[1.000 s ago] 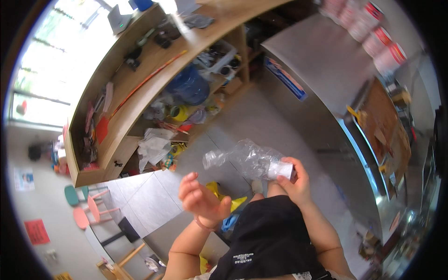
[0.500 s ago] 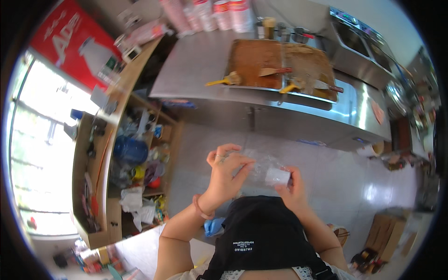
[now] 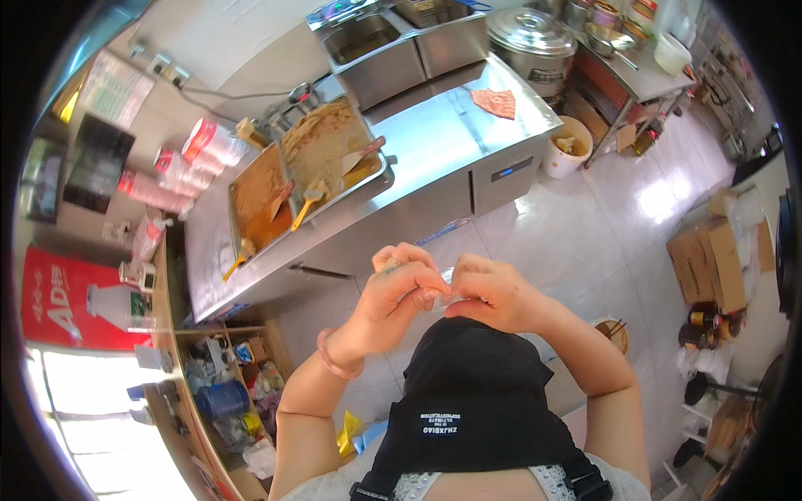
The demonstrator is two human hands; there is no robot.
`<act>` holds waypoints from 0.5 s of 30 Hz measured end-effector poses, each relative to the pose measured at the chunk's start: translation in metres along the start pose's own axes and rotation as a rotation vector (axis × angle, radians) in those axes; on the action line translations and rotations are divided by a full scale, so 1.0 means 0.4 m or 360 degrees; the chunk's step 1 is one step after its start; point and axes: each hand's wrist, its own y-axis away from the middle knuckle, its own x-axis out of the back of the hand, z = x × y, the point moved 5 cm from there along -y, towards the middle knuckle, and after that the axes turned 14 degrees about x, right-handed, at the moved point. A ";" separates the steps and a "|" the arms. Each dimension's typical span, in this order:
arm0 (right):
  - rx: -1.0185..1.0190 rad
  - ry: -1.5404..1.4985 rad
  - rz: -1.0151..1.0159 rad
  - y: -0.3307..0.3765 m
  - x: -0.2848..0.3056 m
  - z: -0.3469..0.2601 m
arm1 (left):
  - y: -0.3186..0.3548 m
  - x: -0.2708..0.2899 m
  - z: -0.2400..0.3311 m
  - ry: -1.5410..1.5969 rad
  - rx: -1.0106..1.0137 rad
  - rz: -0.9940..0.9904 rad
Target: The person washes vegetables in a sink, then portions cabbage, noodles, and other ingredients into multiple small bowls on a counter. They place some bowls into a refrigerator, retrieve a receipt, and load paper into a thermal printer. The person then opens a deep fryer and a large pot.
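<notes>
In front of my black apron (image 3: 468, 376) both hands meet close together. My left hand (image 3: 388, 301), with a bracelet on the wrist, is closed in a pinch on a clear plastic bag (image 3: 448, 275). My right hand (image 3: 497, 294) pinches the same plastic from the other side, its fingers curled and knuckles up. Only a small crinkled part of the bag shows between the fingertips. What lies inside it is hidden by the hands.
Beyond my hands runs a steel counter (image 3: 426, 159) carrying two trays of brown sauce (image 3: 326, 138) with brushes and spatulas. Fryer tanks (image 3: 384, 63) stand behind. A white bucket (image 3: 568, 150) is on the floor, a cardboard box (image 3: 708, 259) at right, cluttered shelves (image 3: 230, 392) at left.
My view has swung to the right. The hands have come together; the left fingers have closed on the plastic, and the small white block seen in the right hand is now hidden.
</notes>
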 end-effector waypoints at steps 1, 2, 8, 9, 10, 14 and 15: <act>0.0040 0.0042 0.0034 0.015 0.047 0.009 | -0.043 -0.033 -0.013 0.0174 0.0047 -0.0036; 0.0080 0.0082 0.0072 0.032 0.097 0.023 | -0.092 -0.051 -0.018 0.0407 0.0044 -0.0024; -0.0468 -0.0898 0.0928 0.254 0.391 0.199 | -0.399 -0.205 -0.025 0.1715 0.0035 -0.0208; -0.0448 -0.1068 0.1212 0.275 0.422 0.248 | -0.460 -0.235 -0.006 0.1770 -0.0024 -0.0196; -0.0407 -0.1227 0.1503 0.301 0.440 0.290 | -0.515 -0.281 0.008 0.1806 0.0002 -0.0249; -0.0546 -0.2015 0.1821 0.385 0.451 0.433 | -0.720 -0.462 0.058 0.1864 0.0117 -0.0388; -0.0679 -0.2019 0.2016 0.358 0.461 0.425 | -0.777 -0.502 0.066 0.1869 0.0127 -0.0399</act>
